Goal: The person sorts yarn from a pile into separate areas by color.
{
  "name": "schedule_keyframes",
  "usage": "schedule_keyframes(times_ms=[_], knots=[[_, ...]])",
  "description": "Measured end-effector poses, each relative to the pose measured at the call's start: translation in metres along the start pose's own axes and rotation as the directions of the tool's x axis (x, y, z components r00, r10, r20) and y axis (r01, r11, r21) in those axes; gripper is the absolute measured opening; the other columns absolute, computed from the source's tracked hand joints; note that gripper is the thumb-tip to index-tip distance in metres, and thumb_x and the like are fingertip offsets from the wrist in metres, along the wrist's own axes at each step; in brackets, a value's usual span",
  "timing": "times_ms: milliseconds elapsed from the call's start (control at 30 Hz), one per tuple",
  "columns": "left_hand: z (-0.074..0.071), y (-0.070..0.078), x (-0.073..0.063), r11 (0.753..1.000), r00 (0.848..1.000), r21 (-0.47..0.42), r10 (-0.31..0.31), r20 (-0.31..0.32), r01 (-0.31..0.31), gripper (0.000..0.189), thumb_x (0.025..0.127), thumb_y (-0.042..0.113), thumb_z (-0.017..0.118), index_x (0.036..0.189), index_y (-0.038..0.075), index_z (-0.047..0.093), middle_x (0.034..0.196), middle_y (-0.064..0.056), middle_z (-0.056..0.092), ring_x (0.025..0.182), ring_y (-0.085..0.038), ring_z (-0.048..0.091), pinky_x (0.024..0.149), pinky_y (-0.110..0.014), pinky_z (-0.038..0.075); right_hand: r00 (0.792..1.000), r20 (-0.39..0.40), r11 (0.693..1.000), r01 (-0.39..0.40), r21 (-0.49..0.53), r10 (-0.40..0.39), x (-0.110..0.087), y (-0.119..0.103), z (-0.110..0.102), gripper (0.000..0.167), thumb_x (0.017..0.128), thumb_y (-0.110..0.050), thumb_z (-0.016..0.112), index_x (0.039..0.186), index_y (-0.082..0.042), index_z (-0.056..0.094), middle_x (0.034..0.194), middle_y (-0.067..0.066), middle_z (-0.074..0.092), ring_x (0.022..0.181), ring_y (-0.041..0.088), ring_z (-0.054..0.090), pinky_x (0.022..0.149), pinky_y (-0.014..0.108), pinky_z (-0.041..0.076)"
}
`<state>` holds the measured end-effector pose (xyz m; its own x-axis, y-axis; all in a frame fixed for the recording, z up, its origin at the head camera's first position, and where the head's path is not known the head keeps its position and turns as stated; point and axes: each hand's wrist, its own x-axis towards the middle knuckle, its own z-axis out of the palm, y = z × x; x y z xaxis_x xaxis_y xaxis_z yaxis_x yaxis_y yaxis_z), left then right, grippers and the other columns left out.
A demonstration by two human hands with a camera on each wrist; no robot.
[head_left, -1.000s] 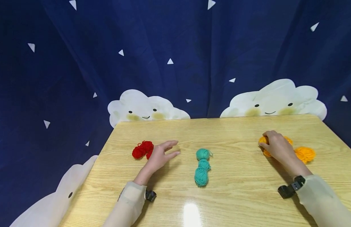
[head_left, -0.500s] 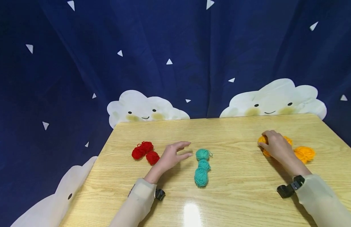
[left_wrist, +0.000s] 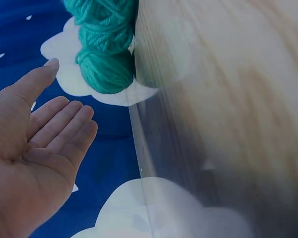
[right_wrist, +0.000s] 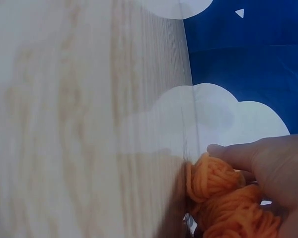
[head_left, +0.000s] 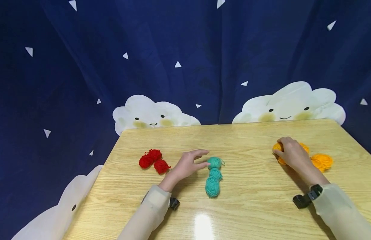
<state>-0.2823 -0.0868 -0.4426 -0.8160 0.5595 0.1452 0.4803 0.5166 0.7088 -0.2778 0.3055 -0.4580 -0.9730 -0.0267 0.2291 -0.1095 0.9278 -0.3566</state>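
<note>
My left hand [head_left: 187,165] hovers over the table with fingers extended and thumb apart, holding nothing. Just right of its fingertips stands a column of three teal yarn balls [head_left: 212,187]; the left wrist view shows the palm [left_wrist: 44,144] apart from the teal yarn [left_wrist: 107,72]. At the right, my right hand [head_left: 294,156] grips a small orange yarn ball [head_left: 277,147] between thumb and fingers. In the right wrist view the thumb lies against that orange ball [right_wrist: 213,178]. More orange yarn [head_left: 322,162] sits beside and partly behind the hand.
Three red yarn balls [head_left: 161,166] lie on the left part of the wooden table [head_left: 248,206], one slightly apart from the other two. A dark blue curtain [head_left: 161,40] with white clouds hangs behind the table's back edge. Each wrist carries a small black camera.
My left hand has moved right, from beside the red yarn balls to the teal ones, uncovering the nearest red ball. My right hand stays at the orange yarn.
</note>
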Motion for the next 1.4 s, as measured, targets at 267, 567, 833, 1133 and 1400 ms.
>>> schedule_keyframes(times_ms=[267,567,833,1133,1400], knots=[[0.006,0.005,0.009,0.996,0.999,0.092,0.013,0.048,-0.018,0.051,0.091,0.030,0.069,0.136,0.008,0.058,0.140,-0.007,0.059,0.125,-0.028,0.060,0.104,-0.036,0.050,1.000,0.009,1.000,0.009,0.004,-0.009,0.000,0.000,-0.001,0.045,0.089,-0.012,0.068,0.120,0.017,0.053,0.111,0.037,0.054,0.092,0.047,0.057,0.075,0.057,0.048],[0.012,0.008,0.017,0.989,0.994,0.146,0.010,0.110,-0.026,0.050,0.091,0.030,0.069,0.136,0.009,0.058,0.139,-0.008,0.059,0.125,-0.027,0.060,0.104,-0.035,0.049,1.000,0.015,1.000,0.000,0.000,0.000,0.000,0.000,-0.003,0.046,0.090,-0.013,0.068,0.121,0.017,0.053,0.113,0.038,0.054,0.093,0.048,0.056,0.075,0.057,0.048],[0.016,0.008,0.023,0.971,0.989,0.226,0.050,0.140,-0.081,0.048,0.091,0.031,0.070,0.132,0.010,0.061,0.132,-0.006,0.065,0.122,-0.019,0.061,0.102,-0.029,0.050,1.000,0.012,1.000,-0.010,0.005,0.010,-0.001,-0.001,-0.001,0.046,0.090,-0.015,0.069,0.120,0.016,0.054,0.111,0.037,0.055,0.095,0.048,0.057,0.079,0.058,0.048],[0.015,0.008,0.027,0.975,0.991,0.211,0.037,0.127,-0.064,0.042,0.089,0.028,0.073,0.126,0.010,0.065,0.122,-0.004,0.070,0.108,-0.015,0.067,0.093,-0.023,0.052,1.000,0.003,1.000,-0.002,0.011,0.002,-0.001,0.001,-0.002,0.046,0.089,-0.014,0.068,0.121,0.016,0.053,0.112,0.037,0.054,0.095,0.049,0.056,0.079,0.059,0.047],[0.018,0.005,0.029,0.992,0.992,0.127,-0.013,0.124,-0.003,0.041,0.087,0.030,0.074,0.124,0.014,0.066,0.120,-0.003,0.071,0.108,-0.015,0.067,0.092,-0.022,0.052,1.000,0.006,1.000,-0.003,0.018,0.003,-0.002,0.001,-0.002,0.047,0.089,-0.013,0.069,0.122,0.017,0.053,0.114,0.038,0.054,0.097,0.050,0.056,0.080,0.060,0.047]])
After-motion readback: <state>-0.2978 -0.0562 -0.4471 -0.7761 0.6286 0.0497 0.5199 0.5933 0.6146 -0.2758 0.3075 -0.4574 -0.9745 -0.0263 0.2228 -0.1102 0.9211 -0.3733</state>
